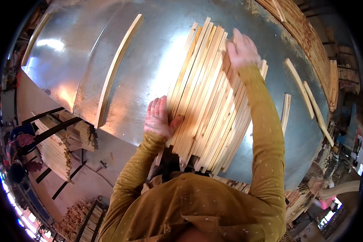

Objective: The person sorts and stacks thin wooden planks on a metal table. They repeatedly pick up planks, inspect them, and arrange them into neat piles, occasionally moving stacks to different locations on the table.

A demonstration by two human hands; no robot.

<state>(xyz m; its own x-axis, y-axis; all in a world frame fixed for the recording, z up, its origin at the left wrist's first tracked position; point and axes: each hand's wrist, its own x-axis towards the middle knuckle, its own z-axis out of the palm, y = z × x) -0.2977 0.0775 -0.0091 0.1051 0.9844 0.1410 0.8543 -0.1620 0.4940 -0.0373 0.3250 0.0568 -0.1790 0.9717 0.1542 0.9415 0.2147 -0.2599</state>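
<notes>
A bundle of long, thin wooden strips point(207, 92) lies side by side on a shiny metal table point(149, 60), their ends uneven at both the near and far side. Against the bundle's left edge rests my left hand point(159, 117), fingers stretched out and thumb over the outer strips. My right hand point(243, 49) is at the far right of the bundle, somewhat blurred, its fingers extended beside the strip ends. Neither hand is wrapped around a strip.
Single strips lie apart on the table: one long strip point(116, 72) to the left, a short one point(286, 113) and a pale one point(300, 88) to the right. Stacked wood point(54, 149) sits on a rack at lower left. A rusty board edge point(306, 36) borders the far right.
</notes>
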